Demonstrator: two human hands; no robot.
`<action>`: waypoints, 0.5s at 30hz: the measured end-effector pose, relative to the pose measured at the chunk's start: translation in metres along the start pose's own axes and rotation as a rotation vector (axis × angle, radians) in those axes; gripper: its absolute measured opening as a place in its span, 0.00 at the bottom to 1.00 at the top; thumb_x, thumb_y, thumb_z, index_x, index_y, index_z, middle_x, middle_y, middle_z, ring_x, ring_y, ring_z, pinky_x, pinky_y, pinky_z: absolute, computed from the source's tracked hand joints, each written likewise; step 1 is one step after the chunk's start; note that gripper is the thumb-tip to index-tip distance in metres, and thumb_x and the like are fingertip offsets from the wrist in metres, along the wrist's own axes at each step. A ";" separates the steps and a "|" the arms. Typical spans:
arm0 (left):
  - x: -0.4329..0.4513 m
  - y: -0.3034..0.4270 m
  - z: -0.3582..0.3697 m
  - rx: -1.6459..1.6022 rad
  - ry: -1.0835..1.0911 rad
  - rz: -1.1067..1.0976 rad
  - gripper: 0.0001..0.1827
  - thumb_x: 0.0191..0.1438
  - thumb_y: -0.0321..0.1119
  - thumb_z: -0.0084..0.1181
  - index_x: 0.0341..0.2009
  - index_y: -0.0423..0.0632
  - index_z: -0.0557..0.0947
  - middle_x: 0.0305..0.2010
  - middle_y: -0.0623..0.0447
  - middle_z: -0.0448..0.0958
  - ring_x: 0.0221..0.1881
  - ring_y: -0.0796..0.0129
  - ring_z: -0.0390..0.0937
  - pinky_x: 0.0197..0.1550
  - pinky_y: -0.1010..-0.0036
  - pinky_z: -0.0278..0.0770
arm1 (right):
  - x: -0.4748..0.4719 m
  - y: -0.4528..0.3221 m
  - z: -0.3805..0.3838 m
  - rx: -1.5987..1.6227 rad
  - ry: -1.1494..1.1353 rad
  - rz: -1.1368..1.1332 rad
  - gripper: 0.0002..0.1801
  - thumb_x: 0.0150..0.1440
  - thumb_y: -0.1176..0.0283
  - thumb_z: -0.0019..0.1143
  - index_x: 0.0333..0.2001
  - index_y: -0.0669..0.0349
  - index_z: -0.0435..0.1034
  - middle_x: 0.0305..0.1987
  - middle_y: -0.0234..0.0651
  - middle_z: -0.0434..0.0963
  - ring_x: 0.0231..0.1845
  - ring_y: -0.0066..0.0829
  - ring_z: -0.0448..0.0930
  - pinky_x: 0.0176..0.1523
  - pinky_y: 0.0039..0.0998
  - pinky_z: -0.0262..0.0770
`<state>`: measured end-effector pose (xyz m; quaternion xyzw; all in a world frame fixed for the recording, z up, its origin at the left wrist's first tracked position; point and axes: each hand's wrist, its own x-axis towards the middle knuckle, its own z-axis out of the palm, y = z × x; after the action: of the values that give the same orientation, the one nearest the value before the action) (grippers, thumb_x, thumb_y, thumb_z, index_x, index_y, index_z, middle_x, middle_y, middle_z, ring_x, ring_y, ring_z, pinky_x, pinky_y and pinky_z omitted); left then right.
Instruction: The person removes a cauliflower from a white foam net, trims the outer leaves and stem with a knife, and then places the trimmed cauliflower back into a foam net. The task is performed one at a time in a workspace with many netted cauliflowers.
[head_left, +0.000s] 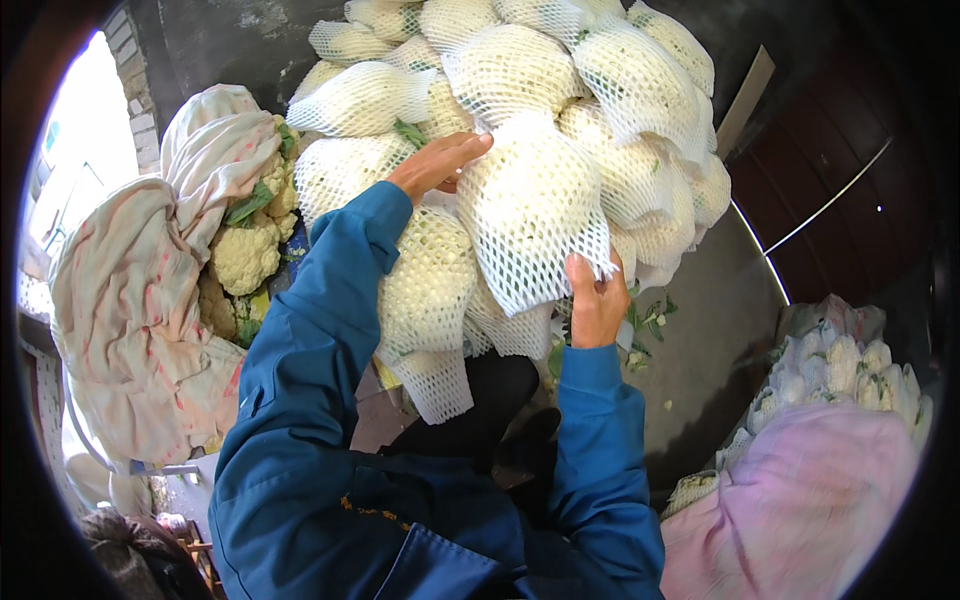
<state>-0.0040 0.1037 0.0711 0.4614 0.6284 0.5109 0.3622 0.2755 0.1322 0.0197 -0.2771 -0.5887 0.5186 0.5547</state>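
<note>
A cauliflower in a white foam net sleeve (529, 199) lies at the front of a high heap of netted cauliflowers (514, 71). My left hand (442, 161) rests against its upper left side, fingers stretched out; its fingertips are partly hidden. With thumb and fingers my right hand (598, 296) pinches the lower right edge of the same net. Another netted cauliflower (427, 277) sits just below my left hand, its loose net end hanging down. A green leaf (410, 133) pokes out of the heap above my left wrist.
Bare cauliflowers (246, 255) lie at the left, partly under a pale cloth with red marks (135, 300). At the lower right, a pink cloth (810, 487) partly covers more netted cauliflowers (847, 367). Leaf scraps (652, 322) lie on the floor. A wooden board (744, 101) leans behind the heap.
</note>
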 end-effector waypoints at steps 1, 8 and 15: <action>0.000 -0.002 0.000 -0.002 -0.013 0.008 0.61 0.49 0.80 0.51 0.72 0.43 0.63 0.73 0.34 0.61 0.69 0.38 0.65 0.66 0.49 0.68 | 0.001 -0.002 0.003 0.002 0.021 -0.005 0.37 0.58 0.65 0.66 0.65 0.74 0.63 0.55 0.43 0.78 0.49 0.26 0.79 0.51 0.28 0.77; 0.019 -0.019 -0.004 0.028 -0.065 0.050 0.60 0.46 0.73 0.61 0.72 0.41 0.63 0.74 0.33 0.59 0.74 0.40 0.58 0.71 0.47 0.58 | 0.006 0.004 0.010 -0.014 0.006 0.006 0.35 0.58 0.71 0.66 0.66 0.74 0.63 0.58 0.44 0.77 0.54 0.29 0.78 0.57 0.29 0.74; 0.015 -0.005 0.003 0.044 -0.059 0.186 0.58 0.45 0.62 0.68 0.71 0.37 0.63 0.72 0.32 0.61 0.74 0.39 0.55 0.73 0.53 0.53 | 0.018 0.022 0.012 -0.003 0.028 -0.070 0.33 0.59 0.76 0.63 0.66 0.73 0.63 0.57 0.43 0.78 0.53 0.29 0.78 0.56 0.28 0.76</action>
<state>-0.0072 0.1190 0.0654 0.5406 0.5828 0.5145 0.3214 0.2549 0.1514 0.0080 -0.2644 -0.5912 0.4939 0.5802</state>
